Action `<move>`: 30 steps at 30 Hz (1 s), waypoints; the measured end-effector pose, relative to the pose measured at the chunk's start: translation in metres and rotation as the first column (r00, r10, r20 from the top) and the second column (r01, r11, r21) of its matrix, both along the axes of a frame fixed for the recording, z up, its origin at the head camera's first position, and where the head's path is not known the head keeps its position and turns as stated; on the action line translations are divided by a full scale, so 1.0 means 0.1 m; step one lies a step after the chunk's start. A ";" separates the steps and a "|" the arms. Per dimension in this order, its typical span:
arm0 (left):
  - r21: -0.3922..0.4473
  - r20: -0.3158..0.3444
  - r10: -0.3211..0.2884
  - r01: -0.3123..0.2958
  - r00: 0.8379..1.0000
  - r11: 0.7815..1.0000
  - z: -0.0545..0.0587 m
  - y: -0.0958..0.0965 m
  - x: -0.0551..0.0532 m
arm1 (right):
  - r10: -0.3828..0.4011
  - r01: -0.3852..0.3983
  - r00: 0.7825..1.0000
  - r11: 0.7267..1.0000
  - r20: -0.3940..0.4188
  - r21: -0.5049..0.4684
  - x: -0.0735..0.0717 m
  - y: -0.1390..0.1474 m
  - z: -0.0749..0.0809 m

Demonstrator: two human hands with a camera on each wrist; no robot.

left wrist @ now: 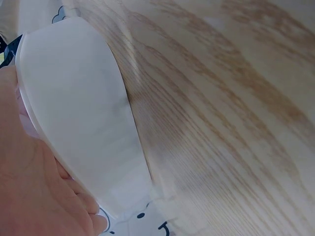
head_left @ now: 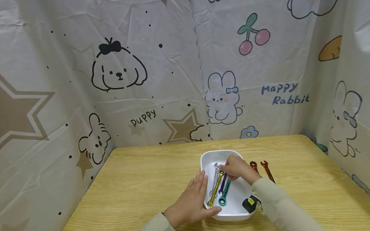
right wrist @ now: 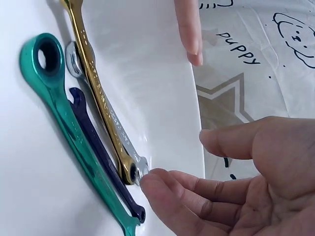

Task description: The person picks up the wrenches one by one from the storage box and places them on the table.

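A white tray (head_left: 221,152) holds a silver wrench (head_left: 215,180), a gold wrench (head_left: 216,187), a purple wrench (head_left: 222,185) and a green wrench (head_left: 225,193), lying side by side. My left hand (head_left: 192,200) rests against the tray's left side, fingers straight and the thumb at the near rim. Over the far part of the tray is my right hand (head_left: 235,166). In the right wrist view its thumb and fingertips (right wrist: 157,194) stand apart, beside the ends of the silver wrench (right wrist: 140,164) and gold wrench (right wrist: 101,103). Whether they touch, I cannot tell.
Two reddish wrenches, one with a ring end (head_left: 253,165) and one with an open end (head_left: 266,170), lie on the wooden table (head_left: 130,186) right of the tray. A black and yellow tape measure (head_left: 249,205) sits at the tray's near right corner. Patterned cloth (head_left: 173,80) hangs behind.
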State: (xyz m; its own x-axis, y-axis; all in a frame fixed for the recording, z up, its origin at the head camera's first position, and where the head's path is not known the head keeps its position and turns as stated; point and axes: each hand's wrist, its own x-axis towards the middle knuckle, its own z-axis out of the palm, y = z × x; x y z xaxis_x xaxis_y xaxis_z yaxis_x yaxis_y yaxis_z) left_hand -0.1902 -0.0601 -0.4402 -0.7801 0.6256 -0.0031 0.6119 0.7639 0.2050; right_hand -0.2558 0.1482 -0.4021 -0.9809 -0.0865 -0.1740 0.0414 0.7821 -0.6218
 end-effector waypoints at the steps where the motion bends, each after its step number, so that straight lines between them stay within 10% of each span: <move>1: 0.000 -0.002 -0.001 0.001 1.000 1.000 0.00 0.00 0.00 | 0.006 -0.006 1.000 1.000 0.004 -0.006 0.00 -0.02 -0.01; 22: -0.006 -0.027 -0.019 0.019 0.999 1.000 0.02 -0.02 0.01 | -0.017 0.011 0.990 0.999 0.140 0.044 -0.07 -0.17 -0.22; 30: -0.004 -0.067 -0.029 0.029 0.997 1.000 0.01 -0.03 0.01 | -0.044 0.042 0.998 0.998 0.047 0.038 -0.07 -0.23 -0.34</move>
